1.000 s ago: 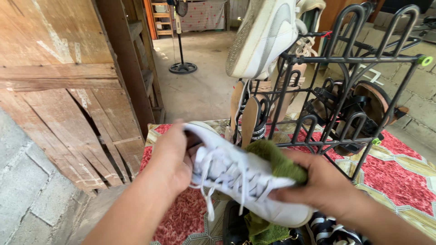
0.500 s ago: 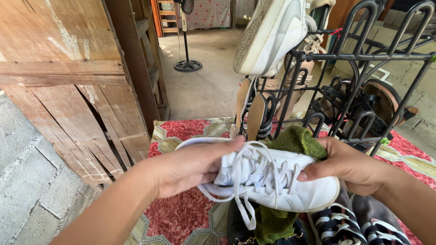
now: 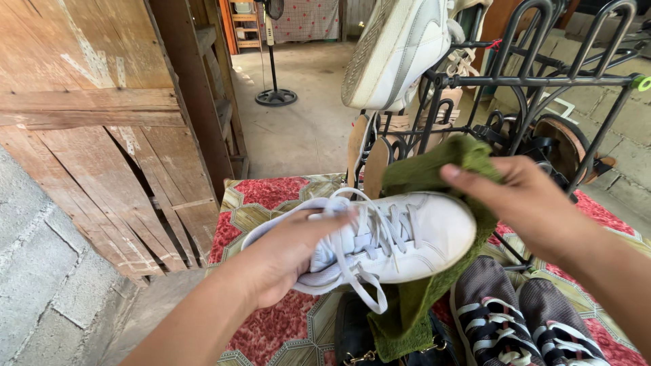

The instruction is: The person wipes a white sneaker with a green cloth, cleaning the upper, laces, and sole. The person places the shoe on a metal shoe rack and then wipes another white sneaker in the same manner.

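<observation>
Head cam: no pkgs or labels to speak of. Left hand (image 3: 285,261) is wrapped around the heel end of a white sneaker (image 3: 400,237), held above the red mat (image 3: 271,196). Right hand (image 3: 525,203), fingers spread, presses a green cloth (image 3: 434,169) on the toe (rack (image 3: 542,81) w/ another shoe behind).

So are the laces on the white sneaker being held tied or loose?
Loose: the white low-top sneaker's lace ends dangle unknotted below the left hand.
</observation>
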